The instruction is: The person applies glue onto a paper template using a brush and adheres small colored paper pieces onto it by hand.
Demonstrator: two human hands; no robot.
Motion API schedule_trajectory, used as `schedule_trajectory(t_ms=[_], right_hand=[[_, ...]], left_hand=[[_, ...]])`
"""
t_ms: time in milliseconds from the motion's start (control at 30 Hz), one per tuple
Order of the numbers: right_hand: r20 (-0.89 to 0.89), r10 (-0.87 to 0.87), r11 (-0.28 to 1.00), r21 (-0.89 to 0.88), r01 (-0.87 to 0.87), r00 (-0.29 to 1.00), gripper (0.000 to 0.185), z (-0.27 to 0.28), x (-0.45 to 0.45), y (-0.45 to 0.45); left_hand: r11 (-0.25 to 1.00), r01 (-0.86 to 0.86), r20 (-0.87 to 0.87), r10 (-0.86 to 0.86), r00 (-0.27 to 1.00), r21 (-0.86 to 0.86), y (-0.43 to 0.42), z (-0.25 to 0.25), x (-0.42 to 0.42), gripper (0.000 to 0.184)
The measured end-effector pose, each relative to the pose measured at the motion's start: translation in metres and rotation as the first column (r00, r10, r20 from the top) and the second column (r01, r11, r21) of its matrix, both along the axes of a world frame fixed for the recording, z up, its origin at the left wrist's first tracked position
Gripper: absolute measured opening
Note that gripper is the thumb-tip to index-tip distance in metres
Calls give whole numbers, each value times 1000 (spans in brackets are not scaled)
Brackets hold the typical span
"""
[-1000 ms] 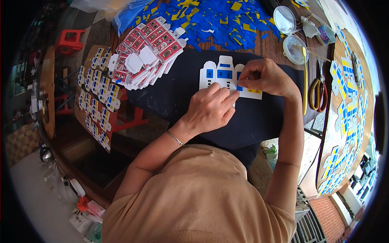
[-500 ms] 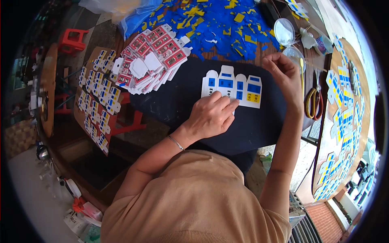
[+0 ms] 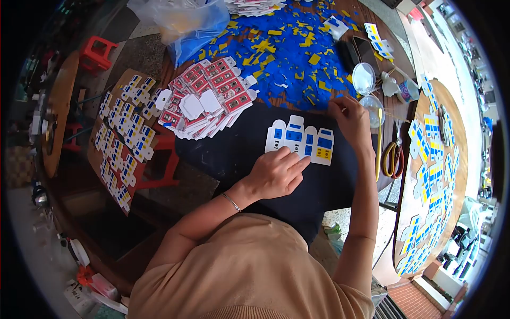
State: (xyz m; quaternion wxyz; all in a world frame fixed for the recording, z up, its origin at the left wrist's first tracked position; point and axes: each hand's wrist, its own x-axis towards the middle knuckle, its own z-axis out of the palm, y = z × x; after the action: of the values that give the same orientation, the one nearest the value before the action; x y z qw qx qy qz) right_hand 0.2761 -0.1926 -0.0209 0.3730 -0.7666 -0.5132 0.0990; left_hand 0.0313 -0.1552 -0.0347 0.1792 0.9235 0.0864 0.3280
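A flat white cardboard box blank [image 3: 294, 135] with blue and yellow patches lies on the dark cloth [image 3: 212, 159]. My left hand [image 3: 276, 173] rests on its lower edge, fingers curled and pressed together; whatever they may hold is hidden. Off the blank's upper right, my right hand [image 3: 350, 119] is raised near the blue and yellow pieces [image 3: 297, 64], its thumb and fingertips bent together. Anything between those fingertips is too small to make out. A pile of red and white printed blanks [image 3: 212, 98] lies to the left of the box blank.
Scissors [image 3: 393, 159], a yellow stick [image 3: 378, 154] and clear plastic tubs [image 3: 364, 78] are at the right. Boards with patched blanks stand at the left [image 3: 125, 133] and far right [image 3: 401, 234]. A plastic bag [image 3: 196, 32] lies at the back left, and a red stool [image 3: 98, 53] stands beyond.
My right hand has left the box blank and moved up and right towards the loose pieces. The left hand stays on the blank's lower edge. The whole view has shifted, showing more of the table's back.
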Motion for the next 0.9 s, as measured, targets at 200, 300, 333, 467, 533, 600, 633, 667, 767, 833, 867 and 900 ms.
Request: schedule_trajectory(t_ms=[200,300,333,467,533,600,633,667,767,833,867,900], right_hand=[[14,-18,993,-117,20,1000,12,18,3,11],[26,68,989,-136,-64,997,12,15,2,15],[40,97,987,-131,-91,994,13,15,1,17],[34,134,986,-103,-130,990,11,23,-12,38],[96,125,992,-31,-122,988,11,21,-18,53],[128,99,995,7,-100,987,10,13,-19,67],[159,98,994,41,-105,982,11,7,-18,71],[188,97,991,73,-113,977,12,1,-18,75],[294,41,989,124,-81,955,17,-11,-21,77],[449,-32,982,183,-57,893,18,-12,-25,74],[410,-27,994,110,-20,911,19,-13,-22,73],[370,-28,999,35,16,929,20,-15,-16,71]], left_hand=[[1000,24,82,-25,996,13,0,2,-1,31],[999,39,95,-39,995,5,0,-1,-2,32],[999,44,95,-44,994,6,0,0,-2,31],[995,92,57,-90,994,-24,-1,-4,-5,24],[995,97,65,-95,993,-30,-3,-7,-5,24],[995,96,76,-94,993,-24,-2,-5,-5,24],[995,93,90,-91,992,-21,-1,-4,-5,25],[996,89,103,-86,991,-20,0,-3,-4,27],[996,82,117,-78,990,-34,-1,-4,-5,28],[996,84,127,-79,989,-38,-1,-4,-5,28],[996,87,135,-82,987,-36,-1,-4,-5,28],[995,92,142,-86,986,-35,-1,-4,-4,28]])
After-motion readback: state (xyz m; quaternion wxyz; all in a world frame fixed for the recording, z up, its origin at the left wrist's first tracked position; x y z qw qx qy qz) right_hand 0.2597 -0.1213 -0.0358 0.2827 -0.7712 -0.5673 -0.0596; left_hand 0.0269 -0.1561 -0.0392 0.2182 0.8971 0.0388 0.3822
